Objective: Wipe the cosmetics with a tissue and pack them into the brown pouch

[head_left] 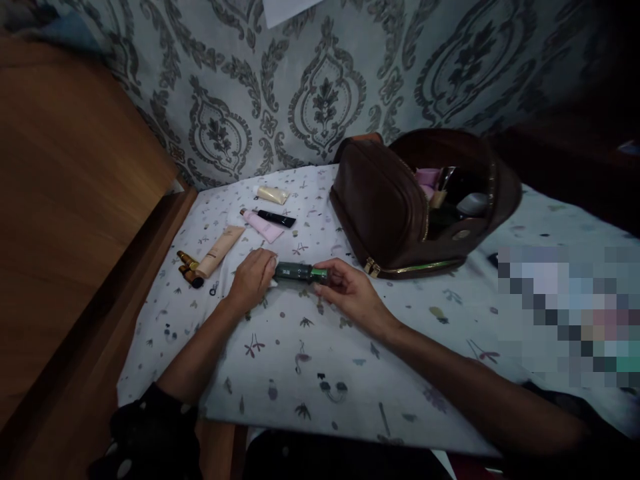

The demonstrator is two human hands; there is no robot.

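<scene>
A dark green cosmetic bottle (294, 272) lies sideways between my two hands, just above or on the patterned white cloth. My left hand (254, 279) is closed around its left end, with a bit of something white showing under the fingers. At the other end, my right hand (353, 290) pinches the shiny green cap (320, 274) between thumb and fingers. Beyond my left hand lie a beige tube (220, 251), a pink tube (263, 227), a slim black tube (277, 218) and a small cream-coloured tube (271, 194).
An open brown cosmetic bag (383, 200) stands at the back right, with pink items and a brush inside. Small gold-and-black vials (190, 270) lie near the left edge. A wooden panel (65, 180) borders the left side; patterned wallpaper (325, 93) rises behind.
</scene>
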